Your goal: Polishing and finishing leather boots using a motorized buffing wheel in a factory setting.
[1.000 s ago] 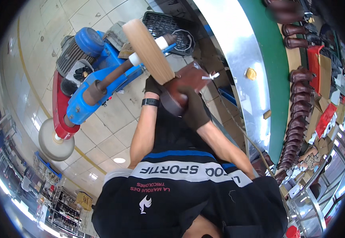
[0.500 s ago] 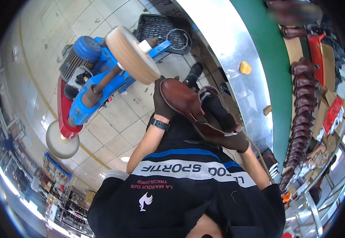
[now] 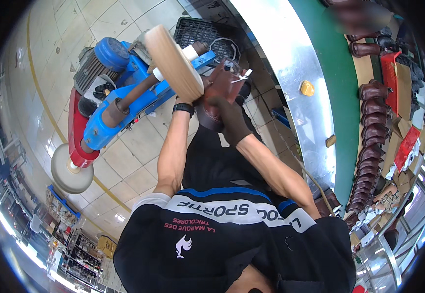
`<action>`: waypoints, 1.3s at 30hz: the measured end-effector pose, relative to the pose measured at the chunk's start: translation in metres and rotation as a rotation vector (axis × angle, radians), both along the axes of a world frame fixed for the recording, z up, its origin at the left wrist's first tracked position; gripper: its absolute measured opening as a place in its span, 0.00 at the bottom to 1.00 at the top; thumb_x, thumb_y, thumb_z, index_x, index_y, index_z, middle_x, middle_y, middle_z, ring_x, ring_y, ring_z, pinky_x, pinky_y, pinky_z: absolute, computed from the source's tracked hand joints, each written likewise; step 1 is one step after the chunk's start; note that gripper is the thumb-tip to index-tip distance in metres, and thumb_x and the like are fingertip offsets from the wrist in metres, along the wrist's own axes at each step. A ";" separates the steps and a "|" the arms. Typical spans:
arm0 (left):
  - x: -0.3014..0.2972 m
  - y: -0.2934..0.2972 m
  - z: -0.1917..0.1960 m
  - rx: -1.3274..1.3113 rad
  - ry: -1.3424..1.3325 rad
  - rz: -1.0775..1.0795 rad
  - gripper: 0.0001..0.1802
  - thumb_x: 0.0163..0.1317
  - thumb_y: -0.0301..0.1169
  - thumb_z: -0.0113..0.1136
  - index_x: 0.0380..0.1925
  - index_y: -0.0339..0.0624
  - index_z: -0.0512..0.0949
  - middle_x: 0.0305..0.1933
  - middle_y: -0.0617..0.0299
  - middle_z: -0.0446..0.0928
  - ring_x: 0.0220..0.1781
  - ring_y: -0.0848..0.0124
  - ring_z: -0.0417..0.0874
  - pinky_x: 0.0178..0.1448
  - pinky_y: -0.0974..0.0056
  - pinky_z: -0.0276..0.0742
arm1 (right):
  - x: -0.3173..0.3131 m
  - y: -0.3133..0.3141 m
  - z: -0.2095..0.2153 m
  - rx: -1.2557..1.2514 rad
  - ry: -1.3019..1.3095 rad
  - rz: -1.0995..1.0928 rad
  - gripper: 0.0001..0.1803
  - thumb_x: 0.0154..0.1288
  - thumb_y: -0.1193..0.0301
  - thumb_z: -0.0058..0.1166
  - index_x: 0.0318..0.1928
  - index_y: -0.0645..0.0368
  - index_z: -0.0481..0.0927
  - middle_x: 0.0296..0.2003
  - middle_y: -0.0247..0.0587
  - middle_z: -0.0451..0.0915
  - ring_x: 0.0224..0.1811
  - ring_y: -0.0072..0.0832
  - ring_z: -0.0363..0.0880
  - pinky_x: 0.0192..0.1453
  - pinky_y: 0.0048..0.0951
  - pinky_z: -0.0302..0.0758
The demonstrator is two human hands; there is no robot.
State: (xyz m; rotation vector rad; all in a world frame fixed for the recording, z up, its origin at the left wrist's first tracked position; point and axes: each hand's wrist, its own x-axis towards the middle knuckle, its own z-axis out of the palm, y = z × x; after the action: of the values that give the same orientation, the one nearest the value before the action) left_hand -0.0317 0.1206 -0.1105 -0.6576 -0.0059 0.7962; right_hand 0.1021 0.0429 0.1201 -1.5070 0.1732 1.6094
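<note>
A brown leather ankle boot [image 3: 224, 88] is held up against the rim of a pale buffing wheel [image 3: 177, 63], its shaft pointing away from me and its toe toward me. Wrapped around the boot's side is my right hand [image 3: 231, 119], in a dark glove. My left hand [image 3: 180, 101], gloved too, with a dark watch at the wrist, reaches in beneath the wheel beside the boot. Its fingers are hidden there. Pale pull tabs show at the top of the boot's shaft.
The wheel belongs to a blue machine [image 3: 107, 122] with a second, whitish wheel [image 3: 71, 168] at its near end. Behind stands a black plastic crate [image 3: 198, 34]. To my right runs a metal-topped bench [image 3: 295, 58] with a yellow lump [image 3: 307, 88]; brown boots [image 3: 371, 132] line up beyond it.
The boot has gone forward and left to the wheel and turned, its shaft now pointing away. My right hand has shifted from the shaft end to the boot's side.
</note>
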 end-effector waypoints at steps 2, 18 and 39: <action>0.026 -0.004 0.013 0.562 1.301 -0.433 0.23 0.67 0.43 0.33 0.55 0.41 0.64 0.52 0.54 0.70 0.55 0.60 0.70 0.57 0.56 0.70 | 0.003 -0.009 -0.002 0.060 -0.156 0.119 0.17 0.47 0.62 0.57 0.37 0.57 0.76 0.30 0.31 0.74 0.30 0.18 0.72 0.32 0.23 0.69; 0.027 -0.069 0.107 0.301 0.698 -0.183 0.24 0.60 0.44 0.49 0.52 0.42 0.65 0.52 0.57 0.70 0.53 0.66 0.72 0.56 0.60 0.70 | 0.002 0.005 0.039 0.312 -1.143 1.277 0.36 0.42 0.59 0.58 0.56 0.53 0.67 0.30 0.65 0.73 0.35 0.55 0.74 0.40 0.45 0.73; 0.150 -0.042 0.302 0.544 0.454 -0.553 0.36 0.56 0.50 0.48 0.61 0.43 0.57 0.59 0.51 0.64 0.62 0.57 0.63 0.64 0.50 0.59 | 0.247 -0.134 0.164 0.476 -0.999 0.739 0.26 0.48 0.74 0.56 0.53 0.60 0.73 0.60 0.47 0.62 0.61 0.36 0.63 0.64 0.31 0.57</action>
State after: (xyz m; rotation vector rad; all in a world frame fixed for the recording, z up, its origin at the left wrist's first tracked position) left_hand 0.1179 0.0786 0.1914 0.0578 0.3485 0.3609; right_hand 0.3495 -0.0915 0.2843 -1.8765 -1.3433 1.0600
